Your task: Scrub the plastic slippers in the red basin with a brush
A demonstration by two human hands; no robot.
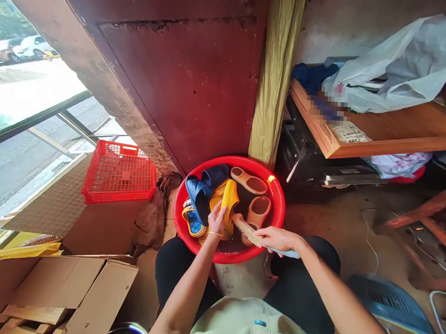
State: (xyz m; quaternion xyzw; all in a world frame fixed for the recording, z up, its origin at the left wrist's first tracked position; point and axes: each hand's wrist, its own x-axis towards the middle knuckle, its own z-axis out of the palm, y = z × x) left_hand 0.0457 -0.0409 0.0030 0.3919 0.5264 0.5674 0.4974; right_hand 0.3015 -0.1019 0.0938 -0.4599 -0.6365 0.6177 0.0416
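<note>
My left hand (215, 220) grips a yellow slipper (230, 200), tilted up on its side over a red basin (278, 210). In my right hand (281, 239) is a scrubbing brush (250, 231) with pale bristles and a light blue handle; its bristle end is close to the slipper's edge, and I cannot tell if they touch. Dark water fills the basin. Navy blue slippers (198, 196) lie at its left and back, beside a blue-and-yellow sandal (193, 223). Tan slippers (249, 181) rest on the right side, soles up. The basin stands between my knees.
A red plastic crate (126, 171) sits left of the basin, above a cardboard box (55, 282). Behind is a dark red door (182, 84). A wooden table (399, 130) with a white plastic bag (399, 67) stands right; a blue fan (392, 303) lies on the floor.
</note>
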